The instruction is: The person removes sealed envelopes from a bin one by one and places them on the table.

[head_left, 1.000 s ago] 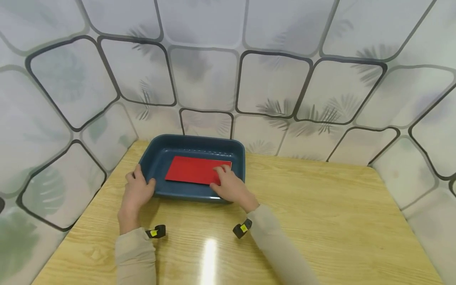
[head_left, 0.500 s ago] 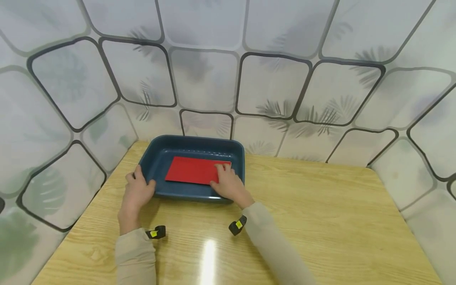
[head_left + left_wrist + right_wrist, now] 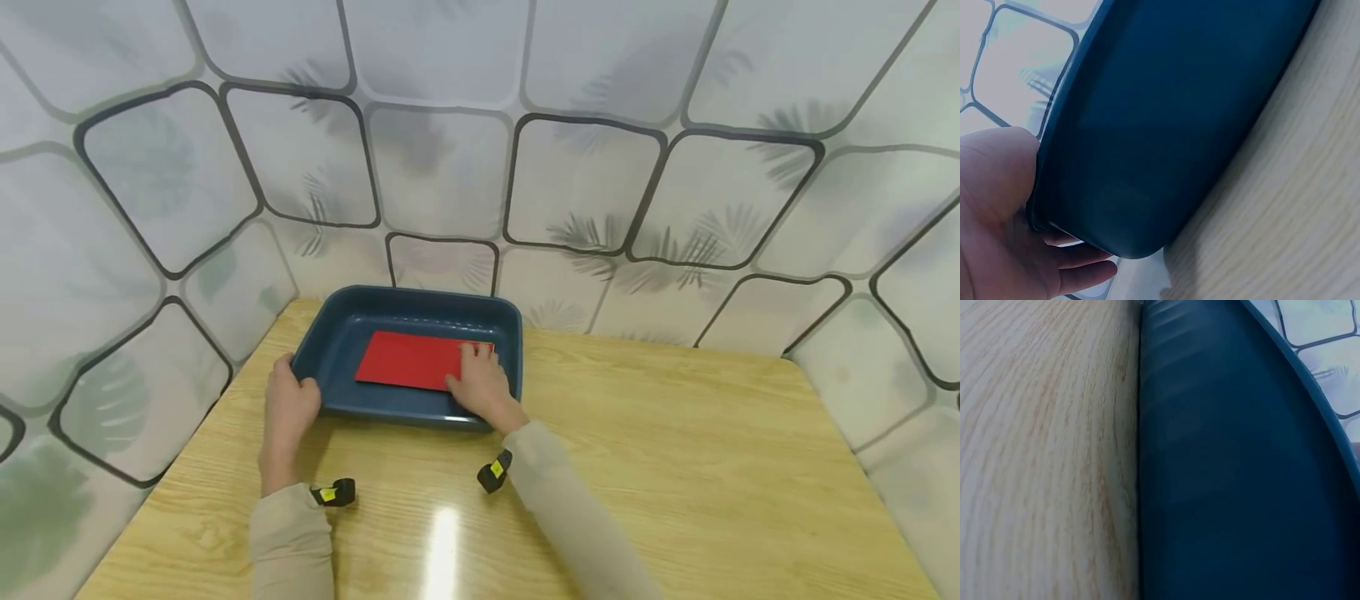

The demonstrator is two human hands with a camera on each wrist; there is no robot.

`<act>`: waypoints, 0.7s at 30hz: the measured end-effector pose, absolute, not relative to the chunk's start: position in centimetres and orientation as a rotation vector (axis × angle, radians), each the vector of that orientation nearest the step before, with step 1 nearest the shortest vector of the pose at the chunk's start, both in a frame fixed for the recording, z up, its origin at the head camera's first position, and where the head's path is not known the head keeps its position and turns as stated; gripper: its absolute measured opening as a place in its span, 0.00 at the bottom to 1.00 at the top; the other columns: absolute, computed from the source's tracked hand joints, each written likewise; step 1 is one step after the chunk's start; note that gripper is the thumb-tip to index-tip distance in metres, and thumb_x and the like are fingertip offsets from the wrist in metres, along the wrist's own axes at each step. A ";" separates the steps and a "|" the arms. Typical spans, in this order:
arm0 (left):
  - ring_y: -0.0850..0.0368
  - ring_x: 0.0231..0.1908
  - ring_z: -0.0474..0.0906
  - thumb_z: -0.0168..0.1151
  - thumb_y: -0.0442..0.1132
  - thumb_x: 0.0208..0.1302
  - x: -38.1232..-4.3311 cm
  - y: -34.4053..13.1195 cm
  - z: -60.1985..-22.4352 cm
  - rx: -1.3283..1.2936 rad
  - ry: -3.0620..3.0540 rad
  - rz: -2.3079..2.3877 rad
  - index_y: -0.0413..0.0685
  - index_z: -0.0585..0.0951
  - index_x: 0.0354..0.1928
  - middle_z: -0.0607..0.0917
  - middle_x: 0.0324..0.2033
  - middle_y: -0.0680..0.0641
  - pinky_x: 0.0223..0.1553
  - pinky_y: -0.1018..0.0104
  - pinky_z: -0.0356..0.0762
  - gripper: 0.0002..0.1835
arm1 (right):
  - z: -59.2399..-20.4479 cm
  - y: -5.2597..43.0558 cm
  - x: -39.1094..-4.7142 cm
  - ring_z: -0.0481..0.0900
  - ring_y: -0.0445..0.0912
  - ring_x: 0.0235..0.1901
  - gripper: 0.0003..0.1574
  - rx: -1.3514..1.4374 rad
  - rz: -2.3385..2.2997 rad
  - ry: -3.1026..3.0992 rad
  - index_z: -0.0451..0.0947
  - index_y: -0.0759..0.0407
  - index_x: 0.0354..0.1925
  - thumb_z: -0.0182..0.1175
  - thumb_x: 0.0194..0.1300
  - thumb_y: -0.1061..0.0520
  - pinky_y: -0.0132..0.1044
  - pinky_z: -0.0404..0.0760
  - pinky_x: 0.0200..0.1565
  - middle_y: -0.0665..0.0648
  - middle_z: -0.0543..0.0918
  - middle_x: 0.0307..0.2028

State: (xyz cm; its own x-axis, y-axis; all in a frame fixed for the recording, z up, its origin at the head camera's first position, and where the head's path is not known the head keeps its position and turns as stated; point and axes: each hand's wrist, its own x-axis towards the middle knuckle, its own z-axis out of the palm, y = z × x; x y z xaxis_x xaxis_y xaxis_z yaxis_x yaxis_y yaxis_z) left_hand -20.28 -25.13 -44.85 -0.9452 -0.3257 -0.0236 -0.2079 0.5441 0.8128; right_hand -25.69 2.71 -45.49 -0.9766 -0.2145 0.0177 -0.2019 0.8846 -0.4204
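Observation:
A dark blue rectangular tub point(image 3: 397, 412) stands on the wooden table, and a flat red booklet point(image 3: 408, 360) with a thin white edge at its right end lies inside. My left hand point(image 3: 291, 404) grips the tub's near left corner; in the left wrist view that hand point(image 3: 997, 212) has its palm at the rim, with fingers reaching around the corner of the tub point(image 3: 1172, 125). Reaching in over the near wall, my right hand point(image 3: 483, 385) grips the booklet's right end, thumb at the near edge and fingers bent over the far side. The right wrist view shows only the tub's outer wall point(image 3: 1235, 456) and tabletop.
Patterned fabric walls point(image 3: 435, 175) close in the table at the back and both sides. The tub sits near the back left, close to the rear wall. Wooden tabletop point(image 3: 675, 450) extends to its right. Black wrist cameras point(image 3: 336, 492) hang beside both sleeves.
My left thumb has slid outward along the tub's corner, and the left fingers sit lower. My right hand has turned slightly over the booklet. The head view has shifted a little; tub and booklet stay put.

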 end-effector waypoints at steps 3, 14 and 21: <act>0.28 0.69 0.55 0.36 0.32 0.68 -20.4 -25.1 -45.0 0.462 -2.629 -1.379 0.30 0.46 0.75 0.56 0.70 0.23 0.67 0.36 0.56 0.35 | -45.5 2.7 -25.8 0.68 0.62 0.58 0.36 -0.253 -0.660 3.073 0.64 0.62 0.67 0.60 0.68 0.48 0.54 0.74 0.57 0.68 0.68 0.61; 0.27 0.69 0.55 0.38 0.34 0.68 -20.2 -25.0 -45.1 0.482 -2.682 -1.363 0.31 0.44 0.76 0.56 0.69 0.22 0.67 0.36 0.56 0.36 | -45.7 2.6 -25.6 0.68 0.64 0.59 0.38 -0.109 -0.520 2.984 0.63 0.64 0.65 0.62 0.66 0.46 0.56 0.70 0.60 0.71 0.71 0.59; 0.27 0.69 0.56 0.38 0.35 0.69 -20.3 -25.1 -45.0 0.472 -2.673 -1.373 0.31 0.44 0.75 0.57 0.69 0.22 0.67 0.36 0.56 0.35 | -45.7 2.6 -25.6 0.69 0.64 0.58 0.36 -0.094 -0.534 2.970 0.64 0.63 0.62 0.65 0.64 0.48 0.57 0.71 0.59 0.71 0.71 0.58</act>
